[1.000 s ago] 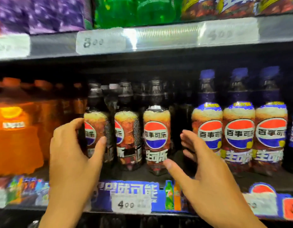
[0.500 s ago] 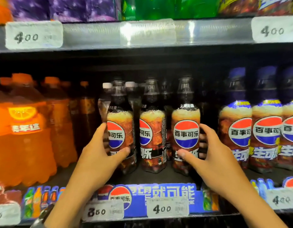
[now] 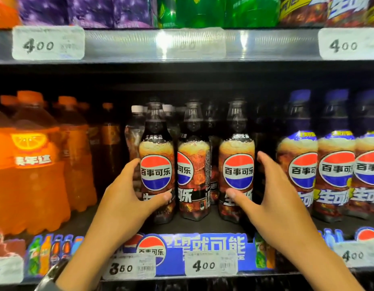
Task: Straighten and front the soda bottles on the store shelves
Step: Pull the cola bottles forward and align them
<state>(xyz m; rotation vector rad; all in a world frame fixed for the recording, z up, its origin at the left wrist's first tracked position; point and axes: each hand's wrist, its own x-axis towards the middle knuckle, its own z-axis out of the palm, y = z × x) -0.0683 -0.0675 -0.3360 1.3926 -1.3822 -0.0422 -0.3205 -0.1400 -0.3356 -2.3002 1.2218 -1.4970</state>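
- Left cola bottle (image 3: 156, 175), dark plastic with a black cap and a red-white-blue roundel label: upright at the front of the middle shelf (image 3: 202, 226), roundel square to the aisle. The left hand (image 3: 123, 204) is clamped on it, thumb across the lower label, fingers curled round its left side.
- Right cola bottle (image 3: 237, 175), same pattern: upright in the same front row, roundel facing out. The right hand (image 3: 272, 198) is wrapped on it, thumb pressed on the lower label, fingers round the far side.
- Middle cola bottle (image 3: 193, 177): stands between the two, touched by neither hand, label turned leftward (only part of the roundel shows).
- Step in hand, by judgement: squaring the two outer bottles, so the trio looks nearly fronted.
- Next move calls for one hand to let go and give the middle bottle a small twist until its roundel faces out, keeping the front line even.
- Neighbours: blue-capped cola bottles (image 3: 303, 175) just to the right, orange soda bottles (image 3: 33, 175) to the left.
- Fittings: blue promotional strip (image 3: 223, 246) and white price tags (image 3: 211, 264) on the shelf edge.
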